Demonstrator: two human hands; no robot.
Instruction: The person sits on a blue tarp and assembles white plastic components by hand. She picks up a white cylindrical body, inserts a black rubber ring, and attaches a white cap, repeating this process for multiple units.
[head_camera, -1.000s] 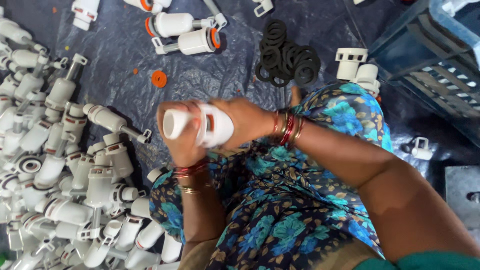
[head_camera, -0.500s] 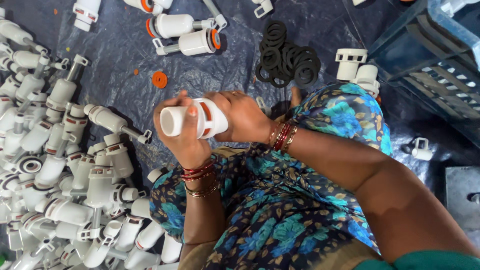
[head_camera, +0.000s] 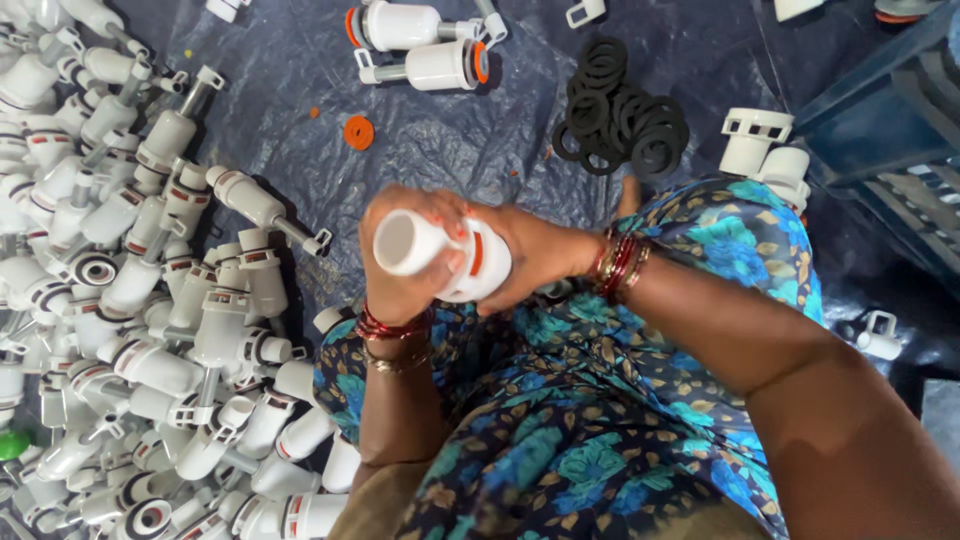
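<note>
- White plastic fitting (head_camera: 445, 258) is held over the lap, above the blue floral fabric (head_camera: 600, 400), clear of the floor, so both hands can work on it without bending down.
- Left hand (head_camera: 405, 270) is wrapped around the narrow open-mouthed end, thumb across it; reads as the steadying grip.
- Right hand (head_camera: 535, 255) is clasped around the wider body on the other side, palm over it. Opposed grips like this suit twisting or pressing two halves together, though I can't tell which.
- Orange ring (head_camera: 476, 254) shows on the fitting between the two hands; probably a seal at the joint, partly hidden by fingers.
- Pile of white fittings (head_camera: 150, 330) lies on the person's left, within easy reach of the left hand.
- Heap of black rubber washers (head_camera: 620, 120) lies ahead on the dark plastic sheet (head_camera: 450, 130), near the right hand's side; loose parts kept apart by kind.
- One loose orange washer (head_camera: 358, 132) lies alone on the sheet, well apart from the hands.
- Two fittings with orange rings (head_camera: 420, 45) lie at the top, separate from the pile.
- Blue crate (head_camera: 880, 130) stands at the right edge; contents not visible.
</note>
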